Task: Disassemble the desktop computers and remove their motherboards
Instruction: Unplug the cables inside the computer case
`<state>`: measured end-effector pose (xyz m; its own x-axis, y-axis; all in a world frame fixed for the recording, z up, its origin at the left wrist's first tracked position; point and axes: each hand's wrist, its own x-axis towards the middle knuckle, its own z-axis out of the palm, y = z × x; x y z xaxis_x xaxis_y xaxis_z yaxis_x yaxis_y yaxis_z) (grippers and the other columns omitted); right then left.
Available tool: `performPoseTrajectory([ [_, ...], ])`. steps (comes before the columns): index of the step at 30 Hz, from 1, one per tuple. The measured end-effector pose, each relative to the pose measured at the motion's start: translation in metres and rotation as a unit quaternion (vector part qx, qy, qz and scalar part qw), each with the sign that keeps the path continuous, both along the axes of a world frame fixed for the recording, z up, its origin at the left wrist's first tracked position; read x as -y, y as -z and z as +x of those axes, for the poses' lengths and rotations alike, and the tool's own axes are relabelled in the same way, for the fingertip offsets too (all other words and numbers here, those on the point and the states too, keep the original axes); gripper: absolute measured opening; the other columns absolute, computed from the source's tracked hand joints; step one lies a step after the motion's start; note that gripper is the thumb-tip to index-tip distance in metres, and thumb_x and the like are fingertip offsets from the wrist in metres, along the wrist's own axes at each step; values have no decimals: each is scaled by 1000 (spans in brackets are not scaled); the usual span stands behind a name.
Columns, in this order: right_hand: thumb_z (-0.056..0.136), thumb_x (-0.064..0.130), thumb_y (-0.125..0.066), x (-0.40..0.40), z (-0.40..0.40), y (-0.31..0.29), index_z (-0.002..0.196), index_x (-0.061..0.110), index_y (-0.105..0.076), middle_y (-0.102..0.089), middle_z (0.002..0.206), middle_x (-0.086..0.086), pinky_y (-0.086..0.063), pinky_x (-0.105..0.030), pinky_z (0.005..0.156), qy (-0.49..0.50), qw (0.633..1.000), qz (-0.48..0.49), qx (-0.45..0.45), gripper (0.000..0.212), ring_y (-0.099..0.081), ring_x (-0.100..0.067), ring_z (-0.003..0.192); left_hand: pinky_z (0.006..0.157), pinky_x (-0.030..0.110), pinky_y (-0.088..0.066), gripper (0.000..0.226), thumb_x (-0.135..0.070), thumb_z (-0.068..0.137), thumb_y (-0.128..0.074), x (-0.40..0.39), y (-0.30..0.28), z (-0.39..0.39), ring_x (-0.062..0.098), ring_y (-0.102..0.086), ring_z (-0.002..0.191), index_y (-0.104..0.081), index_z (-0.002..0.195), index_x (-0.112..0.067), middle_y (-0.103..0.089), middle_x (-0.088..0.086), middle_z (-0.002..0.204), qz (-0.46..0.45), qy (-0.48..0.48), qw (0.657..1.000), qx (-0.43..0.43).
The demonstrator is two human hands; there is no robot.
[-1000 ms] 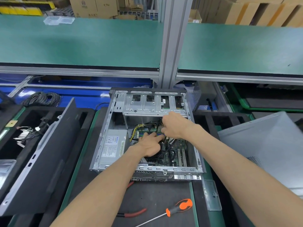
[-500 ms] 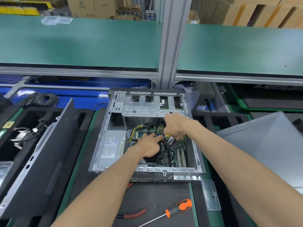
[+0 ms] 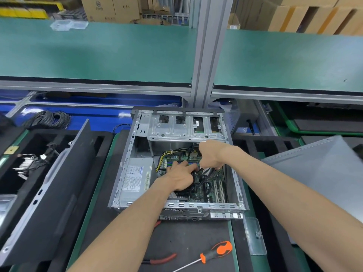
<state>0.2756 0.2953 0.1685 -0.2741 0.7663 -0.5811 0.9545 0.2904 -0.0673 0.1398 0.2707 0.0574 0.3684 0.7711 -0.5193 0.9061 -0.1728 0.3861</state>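
Motherboard point(image 3: 208, 188): green board, seated on the floor of the open computer case point(image 3: 125, 169), right of the power supply point(image 3: 135, 178); partly hidden by both hands.

Computer case: grey metal tower lying on its side, side panel off, on the dark mat of the worktop point(image 3: 188, 240). Drive cage point(image 3: 186, 127) at its far end.

Left hand point(image 3: 179, 178): inside the case, fingers extended and pressed flat on the board near the blue memory slots; holds nothing.

Right hand point(image 3: 211, 156): inside the case, fingers curled down around black cables point(image 3: 204, 173) above the board.

Yellow-and-black wire bundle point(image 3: 167, 157): runs from the power supply side over the board's far edge.

Screwdriver point(image 3: 214, 252): orange-and-black handle, on the mat near the case's front edge.

Red-handled pliers point(image 3: 161, 259): on the mat, left of the screwdriver.

Grey panel point(image 3: 318, 173): leaning to the right of the case.

Coiled black cable point(image 3: 48, 119): far left, on the blue surface.
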Motion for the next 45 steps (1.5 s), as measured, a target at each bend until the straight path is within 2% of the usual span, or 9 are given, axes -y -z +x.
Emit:
performPoseTrajectory([
  [6,84,14,-69,16,-14,6,92,14,-57,-51,89,-7,-38,-35,56,-276,945,145,95,14,-56,-26,71,108,55,-21,70,-10,84,-35,1,0,0,38,-28,126,-30,150,-33,-32,6,150,-6,1,1000,0],
  [11,76,11,-65,6,2,9,57,7,-45,-45,56,-8,-35,-27,45,-46,984,148,-85,29,-42,-25,50,105,55,-24,68,-11,87,-37,0,1,1,37,-30,125,-28,150,-33,-39,8,141,1,-3,1000,-9],
  [15,91,26,-70,7,-2,25,90,7,-54,-57,82,-9,-43,-35,63,88,955,212,-187,25,-54,-29,78,105,56,-23,67,-14,90,-37,-1,1,1,39,-29,127,-23,152,-32,-36,9,145,4,-3,1000,-14],
  [19,100,43,-58,12,-8,32,103,12,-43,-40,77,-3,-38,-35,59,67,955,272,-102,35,-43,-28,71,107,57,-21,68,-14,90,-37,-1,3,0,39,-27,130,-22,153,-32,-35,7,147,-1,-4,1000,-4],
  [27,85,3,-59,19,-11,8,84,18,-49,-53,72,0,-48,-36,61,-162,968,155,-109,18,-54,-25,75,110,56,-23,61,-12,87,-34,0,2,-1,39,-28,126,-33,147,-20,-29,5,153,-3,-12,1000,3],
  [30,88,18,-64,9,5,4,85,16,-53,-49,68,3,-43,-33,58,-84,978,164,-99,11,-57,-26,74,107,59,-21,65,-15,89,-35,-1,4,-1,40,-27,129,-26,151,-32,-34,9,147,-3,-2,1000,-2],
  [33,97,46,-60,6,21,9,84,3,-61,-57,71,-10,-48,-37,61,32,977,193,-83,45,-60,-33,75,104,58,-22,64,-14,85,-36,-2,4,-1,40,-28,127,-32,144,-35,-37,10,144,-4,-3,1000,7],
  [41,79,-2,-61,19,1,8,78,15,-58,-55,87,-1,-48,-34,68,-151,974,124,-118,18,-54,-20,79,110,56,-19,72,-13,86,-35,0,2,0,38,-27,128,-21,155,-30,-29,5,153,-5,-2,1000,-6],
  [45,90,26,-64,14,6,8,90,12,-50,-49,82,-5,-47,-40,65,-54,979,166,-104,19,-53,-27,77,112,57,-16,73,-12,88,-34,0,0,-1,40,-22,134,-18,155,-35,-26,7,156,-8,0,1000,-3],
])
